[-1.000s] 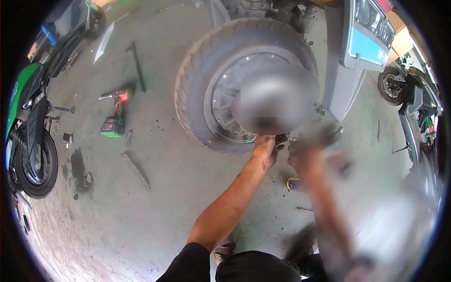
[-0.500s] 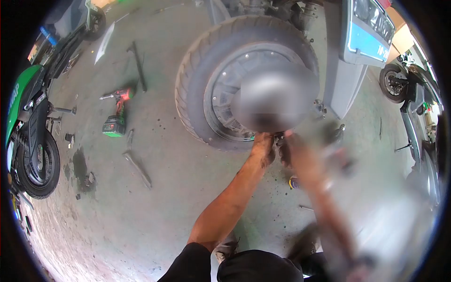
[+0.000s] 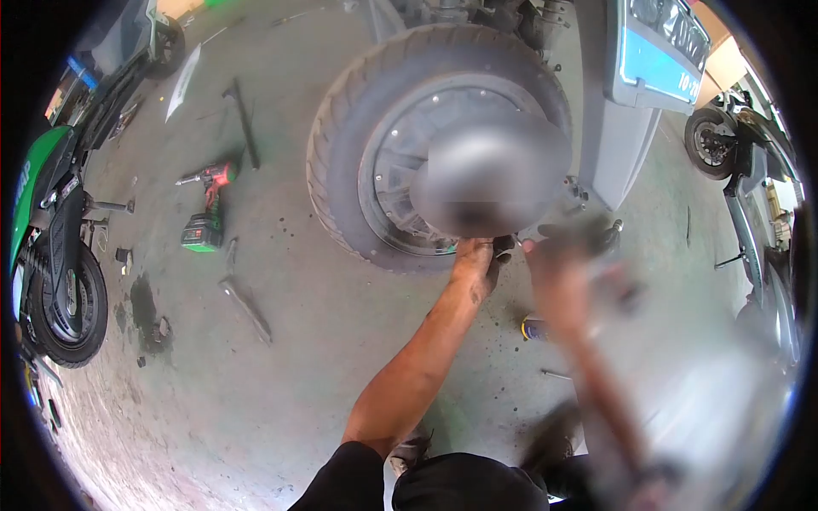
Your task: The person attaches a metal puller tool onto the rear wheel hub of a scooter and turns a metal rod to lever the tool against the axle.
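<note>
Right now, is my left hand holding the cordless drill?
No, the drill rests on the floor, apart from your left hand near the wheel.

Partial lettering on two vehicle parts.
White "10-2", its end cut off, stands on the blue-and-white rectangular panel in a grey frame point(image 3: 652, 61); larger marks above are unclear. Pale "AP" ends a word on the glossy green motorcycle bodywork point(image 3: 36, 180).

- Right hand point(image 3: 558, 277), blurred: drawn away from left hand point(image 3: 477, 262); gap now between them
- Blue-and-yellow can point(image 3: 534, 329): more of it showing beside right forearm
- Treaded tyre point(image 3: 341, 183): slightly further left in view
</note>
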A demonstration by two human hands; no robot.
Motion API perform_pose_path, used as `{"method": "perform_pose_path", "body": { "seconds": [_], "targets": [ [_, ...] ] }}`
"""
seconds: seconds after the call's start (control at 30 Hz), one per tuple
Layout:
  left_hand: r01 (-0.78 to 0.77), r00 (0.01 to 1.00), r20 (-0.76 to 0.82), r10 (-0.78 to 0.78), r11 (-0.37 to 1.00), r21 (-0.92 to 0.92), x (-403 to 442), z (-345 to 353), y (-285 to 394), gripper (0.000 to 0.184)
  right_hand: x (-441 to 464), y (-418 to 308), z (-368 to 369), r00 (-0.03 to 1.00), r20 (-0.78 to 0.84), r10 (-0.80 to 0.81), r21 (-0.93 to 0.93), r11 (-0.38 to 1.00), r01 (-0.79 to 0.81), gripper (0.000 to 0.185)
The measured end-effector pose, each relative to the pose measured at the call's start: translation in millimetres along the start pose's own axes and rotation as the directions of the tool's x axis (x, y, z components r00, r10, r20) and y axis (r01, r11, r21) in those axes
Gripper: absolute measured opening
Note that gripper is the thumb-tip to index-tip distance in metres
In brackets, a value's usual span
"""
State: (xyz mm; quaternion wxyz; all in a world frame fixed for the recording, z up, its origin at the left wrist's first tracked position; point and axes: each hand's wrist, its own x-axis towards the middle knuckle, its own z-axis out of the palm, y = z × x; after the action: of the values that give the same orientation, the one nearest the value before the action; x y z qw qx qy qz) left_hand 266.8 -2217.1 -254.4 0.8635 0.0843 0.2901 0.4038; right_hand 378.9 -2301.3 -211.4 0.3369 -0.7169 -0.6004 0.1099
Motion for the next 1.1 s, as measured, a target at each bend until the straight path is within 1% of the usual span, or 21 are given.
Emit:
{"method": "perform_pose_path", "body": {
  "seconds": [0.07, 0.13, 0.17, 0.2, 0.23, 0.27, 0.3, 0.37, 0.4, 0.43, 0.47, 0.57, 0.6, 0.63, 0.7, 0.73, 0.83, 0.93, 1.0, 1.03, 1.1],
  "targets": [
    [0.001, 1.000, 0.003, -0.001, 1.000, 0.021, 0, -5, 1, 0.027, 0, -20, -7, 0.984, -0.061, -0.165, -0.308, 0.941, 0.139, 0.032],
    [-0.009, 1.000, 0.011, 0.009, 1.000, 0.001, 0, -2, 2, 0.027, -1, -17, -6, 0.995, 0.012, -0.101, -0.502, 0.860, 0.093, 0.030],
    [-0.016, 1.000, 0.019, 0.017, 1.000, -0.019, -2, 1, 1, 0.027, -2, -18, -1, 0.999, -0.010, -0.047, -0.250, 0.967, 0.043, 0.029],
    [-0.024, 0.999, 0.023, 0.025, 0.999, -0.038, -10, 7, 4, 0.027, -5, -21, 8, 1.000, -0.013, 0.011, 0.023, 1.000, -0.011, 0.029],
    [-0.030, 0.999, 0.026, 0.032, 0.998, -0.056, -14, 10, 6, 0.027, -4, -21, 12, 0.991, 0.057, 0.123, 0.273, 0.953, -0.134, 0.030],
    [0.034, 0.999, 0.041, -0.034, 0.999, -0.012, -13, 5, 10, 0.024, -4, -22, 15, 0.964, 0.125, 0.234, 0.491, 0.830, -0.265, 0.031],
    [0.105, 0.993, 0.052, -0.107, 0.994, 0.035, -12, -3, 14, 0.022, 0, -22, 15, 0.890, 0.276, 0.364, 0.631, 0.630, -0.453, 0.033],
    [0.125, 0.991, 0.046, -0.128, 0.990, 0.066, -9, -7, 12, 0.019, 7, -24, 12, 0.658, 0.605, 0.449, 0.703, 0.088, -0.706, 0.036],
    [0.071, 0.997, 0.025, -0.072, 0.996, 0.045, -9, -4, 9, 0.018, 6, -38, 6, 0.844, 0.338, 0.417, 0.606, 0.590, -0.534, 0.035],
    [0.015, 1.000, 0.004, -0.015, 1.000, 0.023, -8, -2, 8, 0.018, 4, -61, -4, 0.971, 0.108, 0.215, 0.297, 0.925, -0.238, 0.035],
    [-0.027, 1.000, 0.012, 0.027, 0.999, 0.018, -6, -4, 5, 0.018, 3, -73, -9, 0.996, -0.015, -0.092, -0.132, 0.987, 0.089, 0.035],
    [-0.081, 0.996, 0.049, 0.080, 0.996, 0.022, 4, -5, -3, 0.019, 4, -62, -10, 0.989, 0.013, -0.146, -0.415, 0.899, 0.139, 0.037],
    [-0.063, 0.997, 0.054, 0.061, 0.997, 0.036, 3, -8, -1, 0.020, 9, -65, -14, 0.995, 0.054, 0.086, -0.196, 0.978, -0.074, 0.037],
    [-0.044, 0.998, 0.056, 0.041, 0.998, 0.052, 1, -10, 1, 0.021, 16, -72, -19, 0.943, 0.146, 0.298, 0.020, 0.952, -0.304, 0.037],
    [0.037, 0.997, 0.071, -0.037, 0.999, 0.012, -4, -4, 6, 0.023, 16, -67, -19, 0.859, 0.246, 0.449, 0.280, 0.815, -0.507, 0.038],
    [0.076, 0.994, 0.083, -0.075, 0.997, -0.009, -5, 0, 8, 0.024, 11, -49, -9, 0.876, 0.213, 0.433, 0.346, 0.805, -0.482, 0.039],
    [0.009, 0.999, 0.040, -0.009, 1.000, -0.001, 3, -5, 3, 0.027, 0, -3, 21, 0.915, 0.115, 0.386, 0.528, 0.757, -0.385, 0.042],
    [0.057, 0.998, -0.037, -0.055, 0.998, 0.038, -2, -3, 7, 0.030, 1, -39, -6, 0.951, -0.069, 0.301, 0.139, 0.947, -0.289, 0.043],
    [-0.039, 0.999, -0.022, 0.040, 0.998, 0.052, -6, 2, 6, 0.028, 2, -36, -6, 0.985, -0.112, 0.133, -0.071, 0.987, -0.142, 0.045],
    [-0.005, 0.999, 0.035, 0.004, 1.000, 0.028, 6, -12, 2, 0.029, 3, -35, -4, 0.980, -0.085, 0.182, -0.074, 0.979, -0.189, 0.044],
    [0.021, 1.000, 0.010, -0.021, 1.000, -0.007, 4, -10, 2, 0.028, 0, -26, 11, 0.969, -0.041, 0.245, -0.002, 0.969, -0.245, 0.042]
  ]
}}
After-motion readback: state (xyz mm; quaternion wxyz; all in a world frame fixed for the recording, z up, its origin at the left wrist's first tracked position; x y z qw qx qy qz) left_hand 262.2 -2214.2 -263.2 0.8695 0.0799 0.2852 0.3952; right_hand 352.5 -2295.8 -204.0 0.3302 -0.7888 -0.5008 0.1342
